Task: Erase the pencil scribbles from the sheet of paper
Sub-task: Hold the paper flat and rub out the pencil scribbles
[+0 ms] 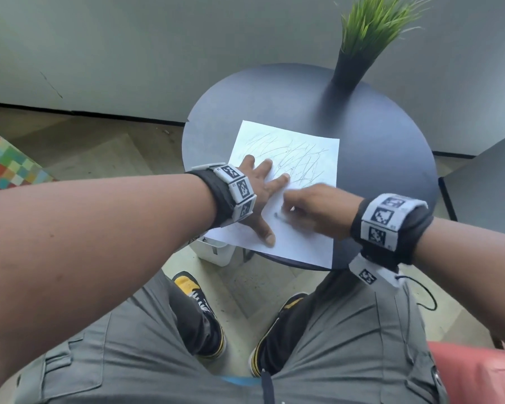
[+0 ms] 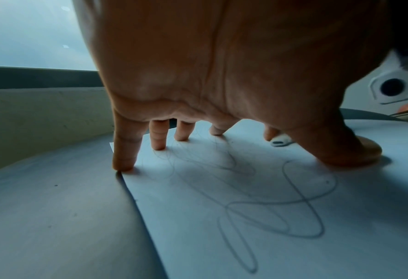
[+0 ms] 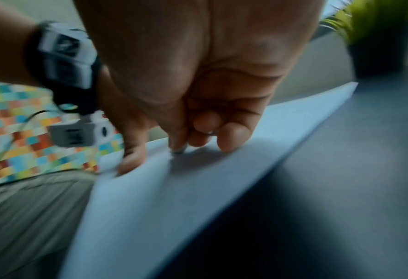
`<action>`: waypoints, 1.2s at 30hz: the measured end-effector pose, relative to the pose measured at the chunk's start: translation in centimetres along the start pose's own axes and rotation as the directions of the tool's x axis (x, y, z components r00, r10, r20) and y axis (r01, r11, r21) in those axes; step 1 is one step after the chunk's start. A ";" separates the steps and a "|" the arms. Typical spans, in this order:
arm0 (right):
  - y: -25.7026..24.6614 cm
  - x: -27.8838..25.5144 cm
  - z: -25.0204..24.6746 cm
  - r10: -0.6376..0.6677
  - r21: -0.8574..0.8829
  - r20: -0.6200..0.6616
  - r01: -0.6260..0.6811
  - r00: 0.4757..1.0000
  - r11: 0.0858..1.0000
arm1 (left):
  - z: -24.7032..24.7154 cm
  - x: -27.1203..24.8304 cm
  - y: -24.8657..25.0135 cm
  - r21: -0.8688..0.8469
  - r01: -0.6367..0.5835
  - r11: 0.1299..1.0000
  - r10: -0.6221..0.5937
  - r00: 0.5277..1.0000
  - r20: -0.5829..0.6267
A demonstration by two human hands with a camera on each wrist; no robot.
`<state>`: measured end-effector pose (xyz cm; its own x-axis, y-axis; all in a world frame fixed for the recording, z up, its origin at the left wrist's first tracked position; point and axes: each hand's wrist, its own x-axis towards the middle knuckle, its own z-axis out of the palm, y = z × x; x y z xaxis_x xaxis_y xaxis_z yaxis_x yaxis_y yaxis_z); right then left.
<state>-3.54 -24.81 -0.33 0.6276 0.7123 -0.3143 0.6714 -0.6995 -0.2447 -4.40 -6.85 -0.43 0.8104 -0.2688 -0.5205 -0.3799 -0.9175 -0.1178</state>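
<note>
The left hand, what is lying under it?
Under the left hand, spread fingers press the sheet of paper onto the round table. Pencil scribbles run beneath the palm. From above, the hand hides them.

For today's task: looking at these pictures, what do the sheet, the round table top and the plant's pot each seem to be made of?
Sheet: thin white paper, matt; it lies flat and carries grey pencil lines.
Round table top: dark grey-blue, smooth and matt with soft reflections, probably painted or laminated board, though metal cannot be ruled out.
Plant's pot: black, plain and matt, likely plastic or glazed ceramic; the pictures do not settle which.
</note>
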 end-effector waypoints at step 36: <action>-2.6 -1.9 1.6 0.072 0.011 0.050 -0.073 0.996 0.997 | 0.4 0.5 0.9 -0.066 0.032 0.997 -0.029 0.998 0.047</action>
<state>-7.06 -24.42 -0.57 0.6539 0.6562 -0.3766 0.6198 -0.7500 -0.2309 -4.54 -7.73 -1.11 0.7995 -0.2277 -0.5559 -0.3233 -0.9430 -0.0785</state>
